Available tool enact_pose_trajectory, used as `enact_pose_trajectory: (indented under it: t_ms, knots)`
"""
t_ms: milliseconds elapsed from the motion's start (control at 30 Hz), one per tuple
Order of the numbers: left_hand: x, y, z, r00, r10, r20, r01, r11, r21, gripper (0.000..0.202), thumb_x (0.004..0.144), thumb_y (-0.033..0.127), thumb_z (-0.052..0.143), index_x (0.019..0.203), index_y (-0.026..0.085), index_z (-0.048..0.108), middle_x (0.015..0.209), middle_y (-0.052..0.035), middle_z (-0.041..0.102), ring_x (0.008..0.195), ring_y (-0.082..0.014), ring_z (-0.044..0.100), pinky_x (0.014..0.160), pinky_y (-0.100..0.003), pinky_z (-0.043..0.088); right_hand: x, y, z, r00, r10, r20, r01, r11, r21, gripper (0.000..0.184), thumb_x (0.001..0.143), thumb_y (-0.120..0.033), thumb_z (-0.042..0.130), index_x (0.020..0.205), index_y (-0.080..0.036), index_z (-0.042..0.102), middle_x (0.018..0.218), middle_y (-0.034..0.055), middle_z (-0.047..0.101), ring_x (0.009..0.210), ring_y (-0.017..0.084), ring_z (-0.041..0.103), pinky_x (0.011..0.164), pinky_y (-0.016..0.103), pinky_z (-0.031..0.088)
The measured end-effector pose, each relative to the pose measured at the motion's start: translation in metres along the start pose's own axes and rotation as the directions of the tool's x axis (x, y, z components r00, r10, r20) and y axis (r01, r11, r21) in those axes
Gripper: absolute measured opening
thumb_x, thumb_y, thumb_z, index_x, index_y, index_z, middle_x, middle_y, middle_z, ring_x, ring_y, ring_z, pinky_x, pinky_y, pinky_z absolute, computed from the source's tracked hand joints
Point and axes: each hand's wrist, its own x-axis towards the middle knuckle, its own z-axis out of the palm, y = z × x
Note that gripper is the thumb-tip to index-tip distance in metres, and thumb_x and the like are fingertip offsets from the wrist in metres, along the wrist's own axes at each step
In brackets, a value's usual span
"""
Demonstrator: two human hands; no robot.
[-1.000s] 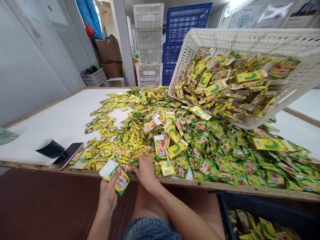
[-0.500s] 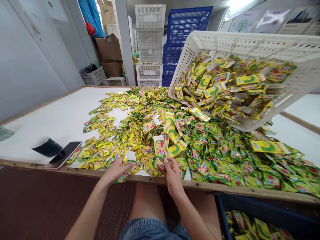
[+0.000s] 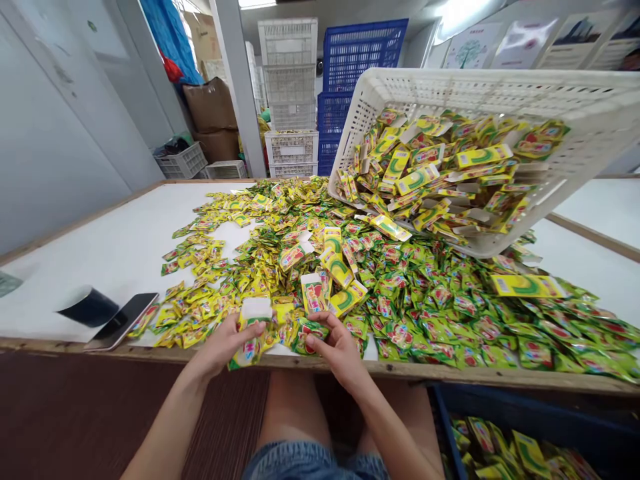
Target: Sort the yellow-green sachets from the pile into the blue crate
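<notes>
My left hand point(image 3: 223, 345) is closed on a small yellow-and-green candy box point(image 3: 249, 351), its white flap standing up at the top. A green candy packet with a red fruit print point(image 3: 303, 337) is pinched between the thumb and fingers of my right hand point(image 3: 341, 349), just right of the box and apart from it. Heaps of yellow candy packets point(image 3: 200, 308) lie to the left and green candy packets point(image 3: 440, 327) to the right. Just beyond my right hand, several printed boxes point(image 3: 338, 268) rest on the heap.
A tilted white basket point(image 3: 345, 150) full of boxes leans over the table's right side. A dark cup point(image 3: 93, 308) and a phone point(image 3: 125, 321) lie at the left, near the wooden table edge point(image 3: 390, 368). Below right is a blue crate point(image 3: 447, 427) holding boxes. Stacked crates point(image 3: 290, 80) stand behind.
The right hand has raised the green packet off the pile and brought it left, closer to the box. In the left hand the box shows more fully, flap upward. The view has shifted slightly.
</notes>
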Motion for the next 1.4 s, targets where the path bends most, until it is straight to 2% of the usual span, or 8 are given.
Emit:
enact_pose_trajectory:
  t_ms: [100,300,633,867,1000,1200,1300,1400]
  knots:
    - [-0.010,-0.001,0.021,0.990,-0.003,0.142,0.016,0.996,-0.091,0.050,0.065,0.039,0.069,0.107,0.013,0.059,0.103,-0.0095,0.066,0.090,-0.0232,0.061,0.077,-0.030,0.046,0.002,-0.006,-0.005,0.998,-0.028,0.052,0.036,0.987,-0.159,0.031,0.072,-0.030,0.065,0.101,-0.021,0.057,0.089,0.0011,0.059,0.076,0.014,0.055,0.065,0.025,0.048]
    - [-0.013,-0.007,0.043,0.984,0.003,0.178,0.029,0.984,-0.175,0.046,0.068,0.034,0.068,0.109,0.015,0.060,0.101,-0.0086,0.067,0.086,-0.0204,0.061,0.072,-0.026,0.046,0.001,-0.007,-0.014,0.997,-0.076,0.001,0.075,0.975,-0.210,0.043,0.072,-0.033,0.065,0.113,-0.022,0.052,0.108,0.0044,0.058,0.096,0.018,0.054,0.082,0.030,0.045]
    - [-0.018,-0.011,0.066,0.985,0.058,0.160,-0.027,0.981,-0.192,0.046,0.069,0.033,0.068,0.110,0.014,0.058,0.107,-0.0101,0.065,0.097,-0.0241,0.058,0.085,-0.032,0.044,0.001,0.006,-0.018,0.998,0.044,-0.046,-0.048,0.993,-0.107,0.028,0.070,-0.039,0.064,0.086,-0.017,0.056,0.072,-0.0004,0.060,0.052,0.010,0.051,0.046,0.022,0.045]
    - [-0.012,-0.020,0.074,0.987,0.058,0.151,-0.031,0.984,-0.175,0.044,0.069,0.033,0.068,0.108,0.015,0.058,0.109,-0.0096,0.064,0.104,-0.0254,0.056,0.090,-0.034,0.042,-0.002,0.006,-0.029,0.999,-0.022,-0.044,0.006,0.943,-0.332,0.034,0.079,-0.044,0.053,0.100,-0.017,0.058,0.089,0.0059,0.064,0.085,0.020,0.058,0.065,0.028,0.049]
    - [-0.006,-0.021,0.075,0.988,0.063,0.144,-0.033,0.979,-0.203,0.045,0.068,0.034,0.068,0.106,0.014,0.059,0.104,-0.0095,0.066,0.098,-0.0239,0.058,0.086,-0.032,0.043,0.001,-0.004,-0.038,0.997,-0.065,-0.052,0.040,0.922,-0.385,0.030,0.076,-0.043,0.058,0.089,-0.016,0.061,0.082,0.0046,0.065,0.080,0.019,0.058,0.071,0.030,0.048]
    - [0.011,-0.024,0.091,0.980,0.089,0.179,-0.062,0.987,-0.149,0.034,0.063,0.036,0.071,0.086,0.013,0.061,0.070,-0.0042,0.067,0.066,-0.0174,0.061,0.066,-0.027,0.046,0.008,-0.042,-0.037,0.987,-0.145,-0.063,0.116,0.935,-0.335,0.024,0.078,-0.039,0.055,0.089,-0.017,0.056,0.071,0.0005,0.058,0.054,0.010,0.049,0.046,0.020,0.040]
    - [0.018,-0.024,0.100,0.968,0.114,0.225,-0.091,0.990,-0.110,0.031,0.062,0.037,0.072,0.077,0.013,0.059,0.061,-0.0018,0.063,0.057,-0.0150,0.058,0.058,-0.025,0.044,0.011,-0.059,-0.028,0.973,-0.217,0.078,0.226,0.832,-0.506,0.010,0.080,-0.027,0.052,0.085,-0.019,0.056,0.070,-0.0004,0.057,0.058,0.011,0.049,0.051,0.021,0.040]
    - [0.022,-0.024,0.104,0.966,0.142,0.215,-0.134,0.990,-0.049,0.030,0.063,0.036,0.070,0.078,0.013,0.058,0.061,-0.0015,0.063,0.057,-0.0150,0.057,0.056,-0.025,0.043,0.014,-0.065,-0.023,0.941,-0.262,0.212,0.331,0.605,-0.724,0.007,0.079,-0.014,0.051,0.078,-0.018,0.057,0.074,0.0007,0.054,0.069,0.014,0.050,0.063,0.024,0.041]
